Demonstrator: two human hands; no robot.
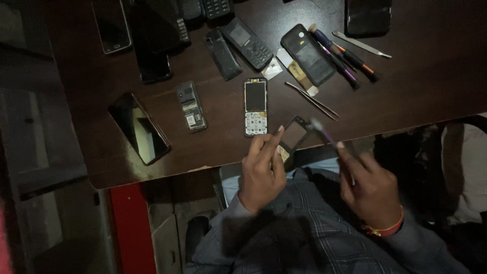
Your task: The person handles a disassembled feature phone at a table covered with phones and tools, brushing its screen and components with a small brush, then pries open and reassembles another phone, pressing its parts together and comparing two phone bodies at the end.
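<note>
The left hand (262, 171) pinches a thin black phone frame (294, 135) between thumb and fingers, holding it at the near edge of the dark table (421, 76). The right hand (373, 187) is closed around a screwdriver (322, 130) with a purple shaft, whose tip is blurred and sits at the frame's upper right corner, just right of the left fingertips. A red and gold band (388, 229) circles the right wrist.

Just beyond the left hand lies an opened phone (255, 106), its screen and bare keypad board facing up. Left of that hand lie a small phone with its back off (191, 106) and, further left, a smartphone (138, 128) with a glossy screen. Beyond the right hand lie tweezers (311, 100), a black back cover (308, 54) and a bunch of screwdrivers (345, 57). A keypad phone (247, 43) lies further off, well beyond the left hand.
</note>
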